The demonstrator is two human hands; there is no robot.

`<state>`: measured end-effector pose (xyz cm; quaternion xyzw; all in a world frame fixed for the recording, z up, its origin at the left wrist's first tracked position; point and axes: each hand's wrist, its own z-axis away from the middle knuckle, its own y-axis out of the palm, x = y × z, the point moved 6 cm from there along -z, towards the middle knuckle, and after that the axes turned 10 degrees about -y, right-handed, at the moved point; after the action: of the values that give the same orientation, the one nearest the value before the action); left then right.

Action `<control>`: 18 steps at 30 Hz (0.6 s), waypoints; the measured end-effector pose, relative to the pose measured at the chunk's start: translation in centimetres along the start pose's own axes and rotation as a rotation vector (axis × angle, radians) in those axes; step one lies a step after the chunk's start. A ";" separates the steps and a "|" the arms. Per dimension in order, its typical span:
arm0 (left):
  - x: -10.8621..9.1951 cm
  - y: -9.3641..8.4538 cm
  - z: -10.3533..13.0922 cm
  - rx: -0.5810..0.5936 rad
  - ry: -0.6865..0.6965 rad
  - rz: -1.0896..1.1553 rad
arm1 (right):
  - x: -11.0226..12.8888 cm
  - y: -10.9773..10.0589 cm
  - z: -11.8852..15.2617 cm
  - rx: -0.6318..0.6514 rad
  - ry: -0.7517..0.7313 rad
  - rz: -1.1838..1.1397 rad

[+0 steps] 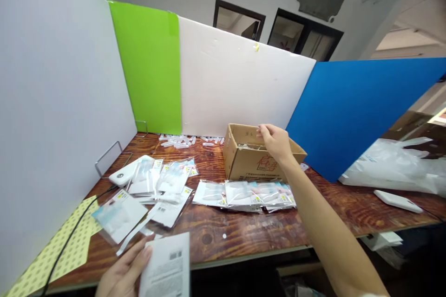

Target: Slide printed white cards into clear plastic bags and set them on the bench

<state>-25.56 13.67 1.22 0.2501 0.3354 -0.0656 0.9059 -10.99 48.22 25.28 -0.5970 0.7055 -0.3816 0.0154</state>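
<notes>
At the front edge of the table my left hand (129, 265) is closed on a white printed packet (166, 264) with a barcode, thumb on its face. My right hand (273, 139) reaches over the open cardboard box (237, 161), its fingers pinched together above the opening. Whatever those fingers hold, if anything, is hidden or too small to name. White pieces show inside the box. Against the box's front lies an overlapping row of clear-wrapped packets (240, 195). More such packets (170, 178) lie in a loose pile on the left, beyond my left hand.
Small white plastic pieces (176, 141) are scattered along the back panel. A white device (127, 171) with a black cable and a yellow sticker sheet (75, 236) are at left. On the right are another flat white device (397, 201) and a plastic bag (393, 167). Upright panels (240, 79) enclose the table.
</notes>
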 end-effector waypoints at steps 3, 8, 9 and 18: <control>-0.9 2.9 2.0 0.126 0.042 0.076 | 3.2 1.6 6.1 0.138 0.064 -0.263; -1.5 6.2 4.6 0.240 0.123 0.073 | 8.0 5.5 16.8 0.472 0.413 -0.880; -1.3 6.6 4.9 0.263 0.132 0.069 | 8.8 5.9 18.2 0.510 0.447 -0.919; 0.4 8.1 7.2 0.338 0.133 0.039 | 10.1 5.4 21.6 0.549 0.491 -0.991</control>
<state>-18.81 17.07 8.98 0.4091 0.3738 -0.0869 0.8279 -8.06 28.32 11.44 -0.7227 0.2031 -0.6375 -0.1736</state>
